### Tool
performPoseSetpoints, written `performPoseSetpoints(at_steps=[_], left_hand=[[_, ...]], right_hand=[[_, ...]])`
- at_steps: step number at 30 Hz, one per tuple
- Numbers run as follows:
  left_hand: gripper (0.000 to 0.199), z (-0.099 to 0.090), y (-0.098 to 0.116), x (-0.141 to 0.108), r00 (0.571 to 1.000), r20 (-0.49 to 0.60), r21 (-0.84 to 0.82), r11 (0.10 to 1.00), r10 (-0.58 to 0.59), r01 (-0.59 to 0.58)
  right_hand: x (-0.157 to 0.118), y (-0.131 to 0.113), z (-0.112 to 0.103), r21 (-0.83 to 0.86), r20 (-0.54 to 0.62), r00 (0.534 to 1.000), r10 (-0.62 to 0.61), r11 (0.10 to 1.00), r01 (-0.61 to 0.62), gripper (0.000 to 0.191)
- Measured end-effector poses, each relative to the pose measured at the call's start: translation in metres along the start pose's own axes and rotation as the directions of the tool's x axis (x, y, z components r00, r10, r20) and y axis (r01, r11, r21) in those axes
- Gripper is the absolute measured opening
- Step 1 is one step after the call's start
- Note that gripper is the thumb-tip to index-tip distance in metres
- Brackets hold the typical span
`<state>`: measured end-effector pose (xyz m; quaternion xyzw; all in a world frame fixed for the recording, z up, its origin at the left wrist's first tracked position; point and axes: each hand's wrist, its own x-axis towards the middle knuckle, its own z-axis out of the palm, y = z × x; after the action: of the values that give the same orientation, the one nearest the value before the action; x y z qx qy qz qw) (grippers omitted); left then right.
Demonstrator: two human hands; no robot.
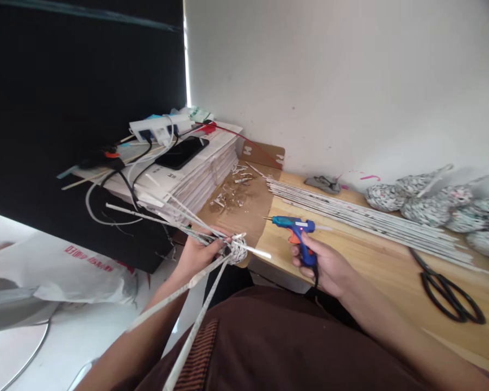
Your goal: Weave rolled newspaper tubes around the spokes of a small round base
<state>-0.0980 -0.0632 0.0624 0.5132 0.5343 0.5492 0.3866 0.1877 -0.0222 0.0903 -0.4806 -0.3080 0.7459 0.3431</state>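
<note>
My left hand (206,250) is closed around a small woven piece (238,251) made of rolled paper strips. Several long paper strips (195,334) stick out from it toward the left, the front and the right. My right hand (320,263) grips a blue glue gun (299,225) by its handle, fingers by the orange trigger. The gun's metal nozzle points left, above the woven piece and apart from it. A small red light shows on the gun's body. Part of the left hand's fingers is hidden behind the weave.
Rolled paper sticks (358,220) lie along the wooden table (391,282), with black scissors (448,293) nearer me. Woven paper forms (419,203) line the wall. Paper scraps (226,201) litter brown cardboard (250,217). A phone (183,152) and power strip (161,129) rest on a paper stack (204,179).
</note>
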Motion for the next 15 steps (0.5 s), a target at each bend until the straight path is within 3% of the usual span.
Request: performPoseSetpoints(at_steps=[5, 10, 15], left_hand=[[0.021, -0.004, 0.001, -0.008, 0.999, -0.007, -0.011, 0.999, -0.040, 0.040], [0.022, -0.011, -0.004, -0.008, 0.999, -0.027, 0.001, 1.000, -0.026, 0.026], [0.022, -0.009, 0.003, -0.007, 0.998, -0.066, 0.025, 1.000, -0.015, 0.017]], right_hand=[[0.038, -0.007, 0.030, -0.274, -0.065, 0.998, 0.025, 0.961, -0.042, 0.034], [0.079, -0.021, 0.070, -0.481, -0.038, 0.999, -0.011, 0.877, -0.008, 0.047], [0.111, -0.029, 0.097, -0.570, -0.044, 0.999, -0.007, 0.822, -0.019, 0.054]])
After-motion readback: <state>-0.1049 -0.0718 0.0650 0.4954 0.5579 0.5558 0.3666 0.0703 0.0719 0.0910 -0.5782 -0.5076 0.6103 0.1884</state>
